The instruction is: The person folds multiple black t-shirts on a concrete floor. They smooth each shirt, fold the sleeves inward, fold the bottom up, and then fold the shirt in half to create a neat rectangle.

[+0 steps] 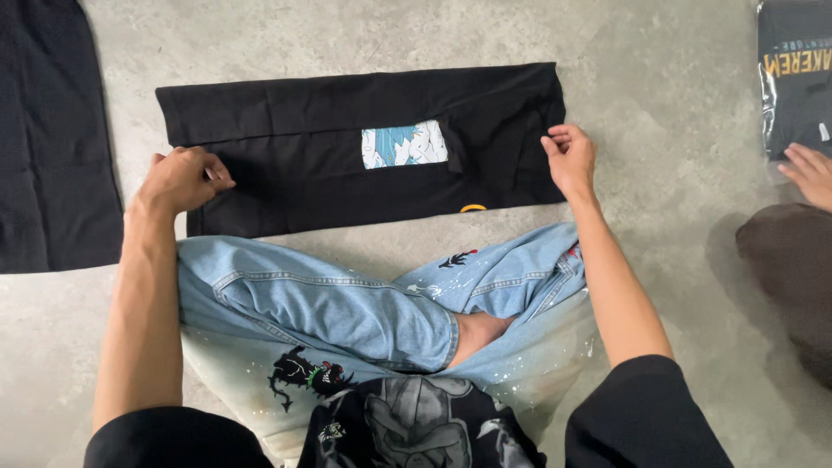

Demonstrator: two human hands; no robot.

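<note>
I see the black T-shirt point(347, 156) folded into a long strip on the concrete floor point(676, 104), just beyond my crossed legs in blue jeans point(347, 303). My left hand point(180, 179) pinches its left end with fingers closed; my right hand point(570, 158) grips the right edge likewise. Left lies another dark garment point(52, 147). Far right, another person's hand point(810, 173) touches a bagged shirt point(796, 78).

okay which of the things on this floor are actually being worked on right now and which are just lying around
In hand:
- folded black shirt with a blue and white print, lying flat on the concrete floor
- left hand gripping its left end
- right hand pinching its right end

Lying about:
- dark cloth at far left
- bagged black garment at top right, touched by another person's hand
</note>
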